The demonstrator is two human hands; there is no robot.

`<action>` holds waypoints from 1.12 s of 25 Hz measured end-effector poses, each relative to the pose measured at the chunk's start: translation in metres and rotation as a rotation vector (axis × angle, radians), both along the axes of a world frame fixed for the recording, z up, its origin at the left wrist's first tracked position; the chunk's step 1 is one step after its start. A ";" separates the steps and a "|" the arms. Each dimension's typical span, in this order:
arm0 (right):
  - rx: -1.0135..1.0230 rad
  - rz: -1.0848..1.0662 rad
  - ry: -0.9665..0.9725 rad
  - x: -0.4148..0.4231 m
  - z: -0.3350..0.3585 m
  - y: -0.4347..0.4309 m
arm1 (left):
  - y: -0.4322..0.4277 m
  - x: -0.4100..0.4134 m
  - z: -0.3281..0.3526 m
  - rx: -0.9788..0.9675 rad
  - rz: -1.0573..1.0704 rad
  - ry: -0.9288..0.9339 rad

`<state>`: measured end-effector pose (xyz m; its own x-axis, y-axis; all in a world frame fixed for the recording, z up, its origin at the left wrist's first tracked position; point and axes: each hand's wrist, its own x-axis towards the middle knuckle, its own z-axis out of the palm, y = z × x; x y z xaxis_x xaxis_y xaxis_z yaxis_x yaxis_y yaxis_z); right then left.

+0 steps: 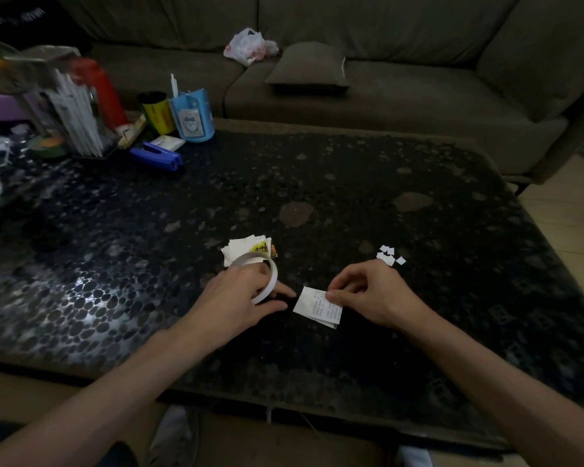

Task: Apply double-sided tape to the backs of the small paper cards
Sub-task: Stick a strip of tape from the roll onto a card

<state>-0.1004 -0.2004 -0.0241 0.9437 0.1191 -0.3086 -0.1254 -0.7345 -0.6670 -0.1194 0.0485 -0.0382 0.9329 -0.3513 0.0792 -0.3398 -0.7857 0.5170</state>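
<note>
A thin white roll of double-sided tape [271, 281] hangs around the fingers of my left hand [236, 298], which rests on the dark table with index finger and thumb stretched toward the card. My right hand [371, 291] pinches a small white paper card [312, 305] with printed text, lying on the table between both hands. A loose pile of more cards [246, 250], one with a yellow print, sits just beyond the tape roll. Several tiny white paper scraps [389, 256] lie beyond my right hand.
The black pebble-patterned table [351, 183] carries clutter at its far left: a blue stapler [157, 156], a blue pen cup [193, 117], a yellow-green can [155, 112], a red bottle [102, 92] and a rack of white sticks [75, 119]. A sofa with a cushion [307, 67] stands behind.
</note>
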 end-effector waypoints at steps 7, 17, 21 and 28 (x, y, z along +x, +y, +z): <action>-0.030 0.001 0.008 -0.001 0.004 0.003 | -0.005 0.000 -0.004 0.038 -0.009 -0.014; 0.145 -0.087 0.063 -0.003 0.005 -0.005 | -0.008 0.005 -0.009 -0.029 0.075 0.061; 0.153 -0.143 0.073 -0.002 0.002 -0.001 | -0.004 0.011 -0.009 -0.062 0.067 0.194; 0.147 -0.129 0.079 -0.004 0.001 0.002 | -0.003 0.008 -0.007 -0.074 0.071 0.156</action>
